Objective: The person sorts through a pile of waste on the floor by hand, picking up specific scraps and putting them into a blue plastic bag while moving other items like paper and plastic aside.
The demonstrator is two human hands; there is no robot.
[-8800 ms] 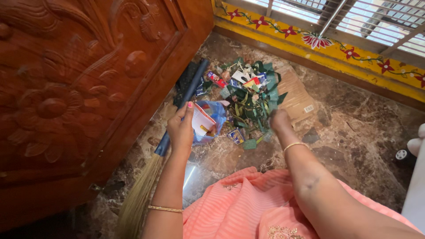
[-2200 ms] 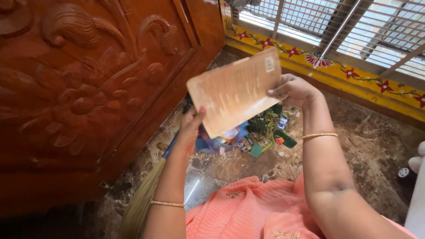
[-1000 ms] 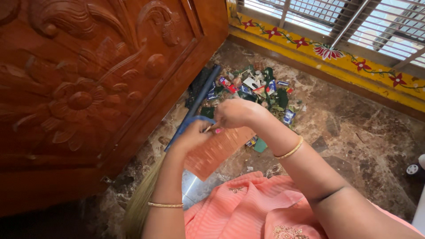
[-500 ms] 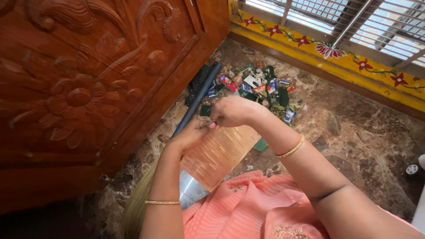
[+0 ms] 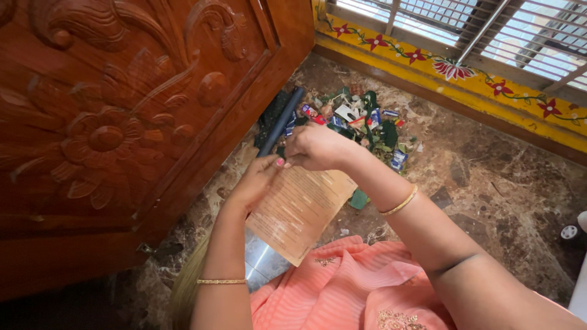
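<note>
While both hands pinch its top edge, the cardboard sheet hangs below.

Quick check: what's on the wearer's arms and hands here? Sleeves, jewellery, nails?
Both forearms are bare, no sleeves in view. A thin gold bangle sits on each wrist: left, right. The left hand has pink nail polish. A peach-pink striped garment with gold embroidery lies below.

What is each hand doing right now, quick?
Left hand: closed on the top edge of the brown cardboard sheet.
Right hand: closed, pinching the same sheet's top edge.
</note>
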